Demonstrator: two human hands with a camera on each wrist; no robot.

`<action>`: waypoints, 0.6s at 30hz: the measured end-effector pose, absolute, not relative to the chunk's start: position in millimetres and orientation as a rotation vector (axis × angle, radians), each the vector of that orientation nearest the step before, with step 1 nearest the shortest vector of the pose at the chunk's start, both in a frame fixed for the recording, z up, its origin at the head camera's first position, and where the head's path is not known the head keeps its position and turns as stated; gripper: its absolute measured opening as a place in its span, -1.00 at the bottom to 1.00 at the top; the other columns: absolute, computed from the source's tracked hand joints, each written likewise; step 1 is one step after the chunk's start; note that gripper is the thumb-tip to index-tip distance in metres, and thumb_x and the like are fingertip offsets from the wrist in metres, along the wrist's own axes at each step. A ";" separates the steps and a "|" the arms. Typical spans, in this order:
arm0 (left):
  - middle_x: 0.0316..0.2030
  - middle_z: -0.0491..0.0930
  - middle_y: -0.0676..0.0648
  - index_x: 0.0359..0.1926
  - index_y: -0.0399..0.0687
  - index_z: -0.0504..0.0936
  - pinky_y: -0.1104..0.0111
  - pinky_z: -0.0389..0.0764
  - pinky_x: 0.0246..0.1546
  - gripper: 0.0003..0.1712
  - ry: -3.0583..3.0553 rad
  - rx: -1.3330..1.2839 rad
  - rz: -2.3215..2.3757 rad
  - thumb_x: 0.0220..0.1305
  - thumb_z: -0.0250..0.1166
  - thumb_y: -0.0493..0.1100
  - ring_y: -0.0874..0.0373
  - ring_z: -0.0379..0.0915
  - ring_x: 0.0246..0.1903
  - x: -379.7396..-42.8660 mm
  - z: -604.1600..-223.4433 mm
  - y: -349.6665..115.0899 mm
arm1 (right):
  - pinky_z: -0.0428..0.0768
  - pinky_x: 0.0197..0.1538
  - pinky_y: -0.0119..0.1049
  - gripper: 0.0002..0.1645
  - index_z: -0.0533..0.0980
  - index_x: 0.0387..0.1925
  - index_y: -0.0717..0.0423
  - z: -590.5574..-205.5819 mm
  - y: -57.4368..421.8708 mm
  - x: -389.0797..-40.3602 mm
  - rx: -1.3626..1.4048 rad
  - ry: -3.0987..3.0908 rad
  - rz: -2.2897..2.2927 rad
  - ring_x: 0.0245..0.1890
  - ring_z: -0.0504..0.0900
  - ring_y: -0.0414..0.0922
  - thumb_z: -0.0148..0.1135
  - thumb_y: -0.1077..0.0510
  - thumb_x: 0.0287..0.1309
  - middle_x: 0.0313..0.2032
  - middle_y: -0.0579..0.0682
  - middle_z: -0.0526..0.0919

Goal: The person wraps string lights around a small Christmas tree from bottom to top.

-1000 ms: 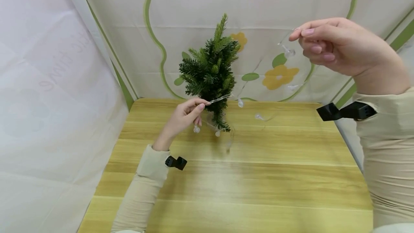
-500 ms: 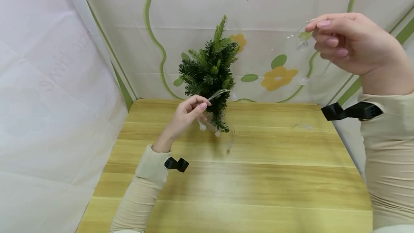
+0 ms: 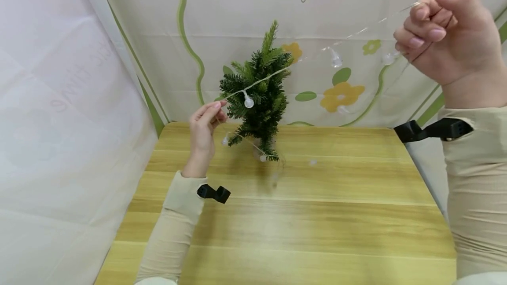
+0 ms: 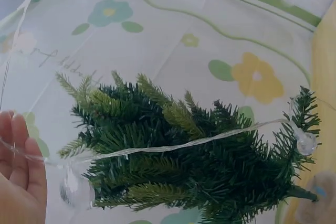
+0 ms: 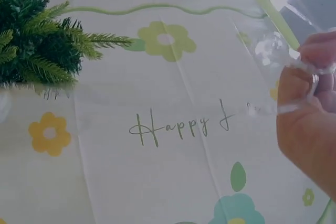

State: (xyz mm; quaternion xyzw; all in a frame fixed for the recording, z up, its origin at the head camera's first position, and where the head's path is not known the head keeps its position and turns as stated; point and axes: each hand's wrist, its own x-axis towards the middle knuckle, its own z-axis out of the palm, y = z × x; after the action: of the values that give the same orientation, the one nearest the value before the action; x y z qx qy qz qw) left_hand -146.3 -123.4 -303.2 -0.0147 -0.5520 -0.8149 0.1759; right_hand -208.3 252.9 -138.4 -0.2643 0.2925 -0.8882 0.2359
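Observation:
A small artificial Christmas tree (image 3: 259,87) stands upright at the back of the table. At its left side my left hand (image 3: 203,129) pinches a clear string of lights (image 3: 267,77) between thumb and fingertips. From there the wire runs taut across the front of the tree, up to my right hand (image 3: 455,38), raised at the upper right with its fingers curled round the wire. A clear bulb (image 3: 248,101) hangs in front of the branches, another bulb (image 3: 336,59) further along. More of the string crosses the lower branches, as the left wrist view shows with a bulb (image 4: 306,143) there.
A wooden table (image 3: 277,232) lies below the hands. Behind it hangs a fabric backdrop (image 3: 158,52) with printed flowers, and a white cloth (image 3: 51,144) falls along the left side. Black wrist cameras (image 3: 433,130) are strapped to both sleeves.
My left hand has moved left and up, from the tree's front to its left side. My right hand has risen further to the upper right, and the wire is now stretched across the tree.

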 end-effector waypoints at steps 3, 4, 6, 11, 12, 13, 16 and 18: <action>-0.46 0.68 0.15 -0.52 0.12 0.68 0.51 0.55 -0.37 -0.61 -1.505 0.037 -2.324 0.32 0.08 -0.35 0.31 0.50 -0.55 -151.9 -305.2 -126.6 | 0.42 -0.12 -0.19 -0.48 0.45 -0.46 0.62 -139.9 250.4 -209.8 -0.905 0.884 -2.303 -0.36 0.52 0.09 -0.39 0.34 0.39 -0.41 0.36 0.62; -0.48 0.67 0.15 -0.51 0.11 0.68 0.52 0.54 -0.40 -0.62 -1.502 0.056 -2.321 0.32 0.08 -0.35 0.31 0.47 -0.56 -153.6 -305.6 -127.3 | 0.42 0.04 -0.14 -0.52 0.44 -0.43 0.62 -140.5 248.3 -209.9 -0.979 0.923 -2.248 -0.23 0.55 0.13 -0.38 0.37 0.37 -0.37 0.36 0.62; -0.47 0.65 0.14 -0.51 0.09 0.65 0.54 0.50 -0.42 -0.65 -1.510 0.093 -2.318 0.33 0.07 -0.33 0.33 0.40 -0.58 -156.8 -306.5 -128.9 | 0.35 0.25 -0.08 -0.60 0.43 -0.35 0.63 -140.9 244.1 -209.7 -1.098 0.975 -2.153 0.01 0.52 0.21 -0.33 0.41 0.35 -0.25 0.38 0.64; -0.33 0.59 0.13 -0.50 0.04 0.51 0.55 0.38 -0.43 -0.69 -1.541 0.118 -2.383 0.39 -0.01 -0.27 0.33 0.22 -0.56 -163.7 -311.0 -134.2 | 0.27 0.34 -0.02 -0.53 0.42 -0.38 0.58 -139.9 241.1 -208.5 -1.048 0.956 -2.188 0.09 0.49 0.23 -0.43 0.36 0.32 -0.12 0.40 0.62; -0.30 0.58 0.14 -0.51 0.04 0.48 0.54 0.36 -0.43 -0.68 -1.538 0.118 -2.411 0.40 -0.02 -0.26 0.33 0.20 -0.55 -165.0 -311.9 -135.4 | 0.28 0.32 0.01 -0.54 0.41 -0.39 0.57 -139.9 241.8 -208.8 -1.010 0.929 -2.229 0.07 0.48 0.24 -0.43 0.35 0.30 -0.12 0.40 0.60; -0.29 0.56 0.14 -0.51 0.04 0.47 0.54 0.35 -0.42 -0.67 -1.527 0.117 -2.440 0.41 -0.04 -0.26 0.33 0.19 -0.55 -166.4 -312.8 -136.8 | 0.31 0.28 0.04 -0.55 0.40 -0.40 0.57 -139.5 242.5 -208.6 -0.967 0.904 -2.282 0.05 0.47 0.25 -0.46 0.37 0.26 -0.13 0.40 0.59; -0.28 0.51 0.15 -0.50 0.06 0.47 0.52 0.32 -0.38 -0.65 -1.494 0.118 -2.521 0.44 -0.07 -0.25 0.32 0.15 -0.52 -171.7 -314.4 -141.5 | 0.50 0.12 0.05 -0.54 0.38 -0.36 0.58 -137.8 241.8 -206.2 -0.885 0.888 -2.438 -0.05 0.47 0.27 -0.53 0.43 0.26 -0.14 0.43 0.53; -0.27 0.49 0.15 -0.48 0.06 0.48 0.53 0.32 -0.36 -0.65 -1.490 0.114 -2.544 0.46 -0.08 -0.24 0.32 0.14 -0.52 -174.5 -315.7 -144.7 | 0.61 -0.01 0.00 -0.55 0.37 -0.28 0.59 -136.3 242.1 -206.6 -0.870 0.896 -2.456 -0.11 0.51 0.28 -0.53 0.45 0.32 -0.13 0.46 0.51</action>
State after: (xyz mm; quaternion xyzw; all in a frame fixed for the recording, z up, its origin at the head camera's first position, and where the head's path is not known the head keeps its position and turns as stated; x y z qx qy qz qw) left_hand -174.5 -144.7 -315.7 0.0384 -0.5027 -0.8583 0.0954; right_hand -206.6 242.1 -136.3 -0.3099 0.3192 -0.8748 0.1917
